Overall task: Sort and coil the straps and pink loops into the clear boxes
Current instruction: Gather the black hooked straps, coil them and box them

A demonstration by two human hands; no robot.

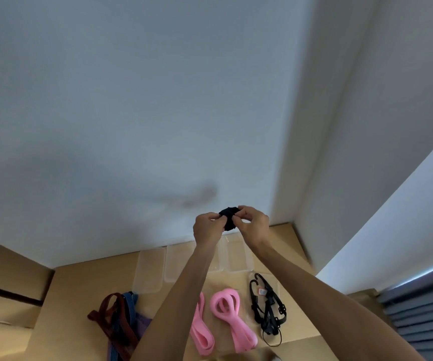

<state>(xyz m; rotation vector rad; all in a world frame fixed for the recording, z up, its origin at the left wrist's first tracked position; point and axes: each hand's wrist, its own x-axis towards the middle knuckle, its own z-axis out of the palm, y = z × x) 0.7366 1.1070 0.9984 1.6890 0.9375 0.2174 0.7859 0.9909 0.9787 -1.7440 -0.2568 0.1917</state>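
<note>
Both hands are raised in front of the white wall, above the far end of the cardboard surface. My left hand (pixel 207 228) and my right hand (pixel 252 223) pinch a small black coiled strap (pixel 227 217) between them. Below lie pink loops (pixel 227 312), with another pink loop (pixel 200 332) partly behind my left forearm. A tangle of black straps (pixel 268 308) lies to the right. Red, blue and purple straps (pixel 119 319) lie in a heap at the left. Clear boxes (pixel 150 272) stand in a row by the wall.
The cardboard surface (pixel 74 308) ends at the white wall behind. Another cardboard box (pixel 7 277) stands at the left. Grey slats (pixel 423 316) sit at the lower right.
</note>
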